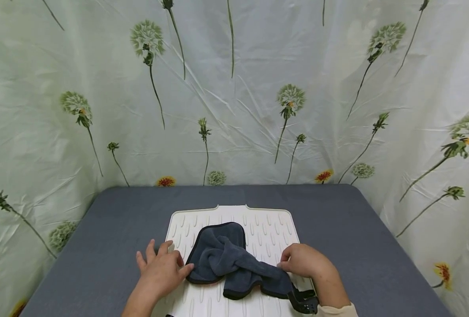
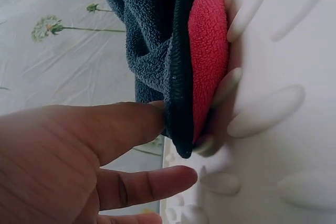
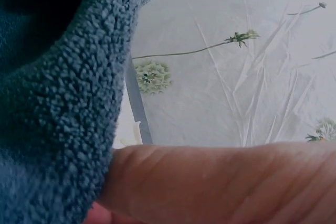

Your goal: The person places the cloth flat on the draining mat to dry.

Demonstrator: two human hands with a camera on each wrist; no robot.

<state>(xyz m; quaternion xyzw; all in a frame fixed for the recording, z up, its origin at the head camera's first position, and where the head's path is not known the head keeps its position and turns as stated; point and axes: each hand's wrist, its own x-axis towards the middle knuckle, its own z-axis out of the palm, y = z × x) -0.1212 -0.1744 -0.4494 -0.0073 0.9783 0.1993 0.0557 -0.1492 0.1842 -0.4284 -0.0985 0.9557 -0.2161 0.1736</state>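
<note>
A dark blue-grey towel (image 1: pixel 226 259) with black edging lies bunched and twisted on a white ribbed board (image 1: pixel 271 229). In the left wrist view, the towel's underside (image 2: pixel 210 45) is pink-red. My left hand (image 1: pixel 160 273) is at its left corner, the thumb (image 2: pixel 131 121) touching the black edge and the other fingers spread apart from it. At the towel's right end, my right hand (image 1: pixel 307 262) has curled fingers and pinches the fabric. Seen from the right wrist, the towel (image 3: pixel 63 108) fills the left side, with a finger (image 3: pixel 220 182) against it; the fingertips are hidden.
The board lies on a dark grey table (image 1: pixel 111 229). Behind and beside the table hangs a pale curtain (image 1: pixel 242 110) printed with dandelions. A black strap (image 1: pixel 303 301) is at my right wrist, close to the towel's right end.
</note>
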